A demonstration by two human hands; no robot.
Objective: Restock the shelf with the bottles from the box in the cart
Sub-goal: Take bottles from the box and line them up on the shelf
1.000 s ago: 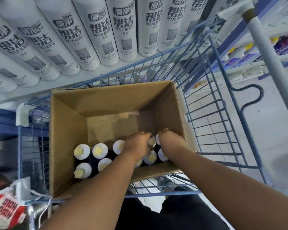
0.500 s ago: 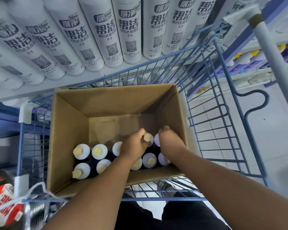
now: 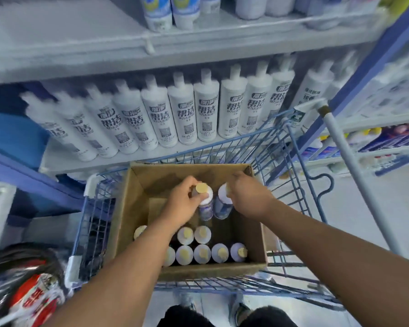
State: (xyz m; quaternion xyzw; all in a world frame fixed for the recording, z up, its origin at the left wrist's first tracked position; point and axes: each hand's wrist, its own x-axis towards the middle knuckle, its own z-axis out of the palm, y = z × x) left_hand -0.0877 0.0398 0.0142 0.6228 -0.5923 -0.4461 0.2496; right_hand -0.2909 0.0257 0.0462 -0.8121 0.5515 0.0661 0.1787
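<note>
A cardboard box (image 3: pixel 128 208) sits in a blue wire cart (image 3: pixel 291 185). My left hand (image 3: pixel 182 204) grips the neck of a white bottle with a yellow cap (image 3: pixel 204 204), raised above the rest. Beside it my right hand (image 3: pixel 248 194) grips a second bottle (image 3: pixel 222 206), also raised. Several more yellow-capped bottles (image 3: pixel 202 253) stand upright along the box's near side. On the shelf (image 3: pixel 64 161) behind the cart stands a row of tall white bottles (image 3: pixel 207 114) with dark print.
An upper shelf (image 3: pixel 198 46) carries more bottles. The cart's white handle bar (image 3: pixel 354 175) slants down on the right, with further shelving (image 3: pixel 387 149) beyond it. A red and white package (image 3: pixel 36 300) lies at the lower left. Grey floor lies to the right.
Both hands have lifted a bottle each up out of the box. The view has tilted up, showing the shelf row and the upper shelf.
</note>
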